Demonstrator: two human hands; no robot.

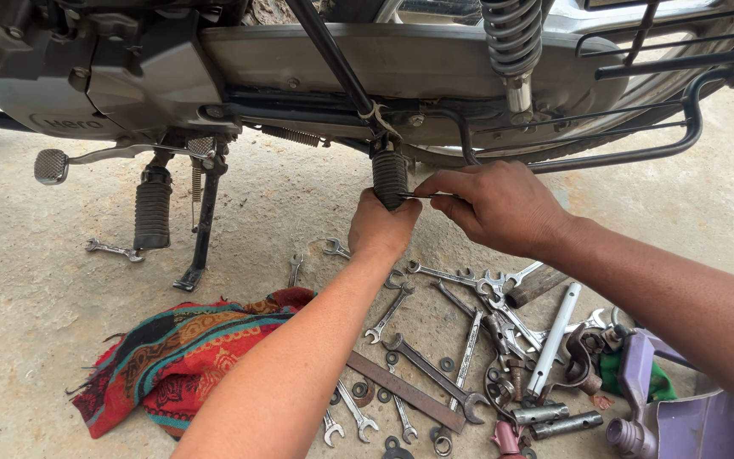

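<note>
A motorcycle's underside fills the top of the head view. My left hand (381, 228) is wrapped around the lower end of a black ribbed rear footpeg (388, 170) that hangs from a black frame tube. My right hand (490, 204) pinches a thin metal pin or small tool (414, 195) against the side of that footpeg. Both forearms reach in from the bottom and right.
Several spanners (435, 374) and sockets lie scattered on the concrete below my hands. A striped red cloth (176, 357) lies at left. The side stand (201, 225), front footpeg (152, 212) and brake pedal (51, 166) hang at left. A purple container (707, 425) sits at bottom right.
</note>
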